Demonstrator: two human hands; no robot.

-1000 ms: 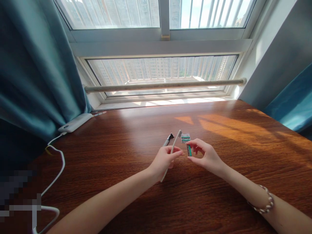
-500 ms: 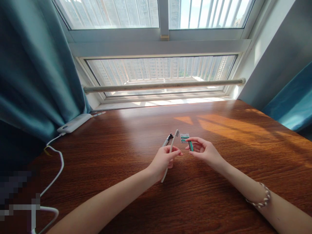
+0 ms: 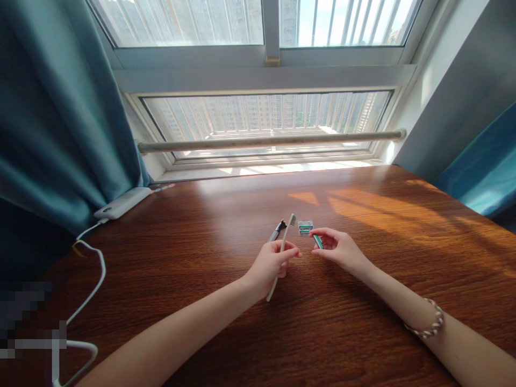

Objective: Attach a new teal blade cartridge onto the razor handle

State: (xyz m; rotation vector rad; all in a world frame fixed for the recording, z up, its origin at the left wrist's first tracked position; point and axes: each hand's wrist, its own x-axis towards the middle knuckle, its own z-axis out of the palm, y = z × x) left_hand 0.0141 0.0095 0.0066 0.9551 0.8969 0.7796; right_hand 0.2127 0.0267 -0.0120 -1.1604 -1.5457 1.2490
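Observation:
My left hand (image 3: 270,266) is closed round a pale toothbrush (image 3: 286,233), bristles up and pointing away from me. My right hand (image 3: 338,249) pinches a small green razor cartridge (image 3: 318,241) between thumb and fingers, just right of the toothbrush. A clear cartridge holder (image 3: 305,227) with green cartridges lies on the wooden table (image 3: 201,258) just beyond my right fingertips. A dark razor handle (image 3: 277,230) lies on the table behind the toothbrush, partly hidden by my left hand.
A white power bank (image 3: 123,203) with a white cable (image 3: 91,279) lies at the table's left, beside a teal curtain (image 3: 60,118). A window with a rail (image 3: 270,141) runs along the far edge. Another teal curtain (image 3: 484,172) hangs at the right.
My right hand has moved away from me and lower, toward the cartridge holder, turning the green cartridge. The left hand and toothbrush have shifted only slightly.

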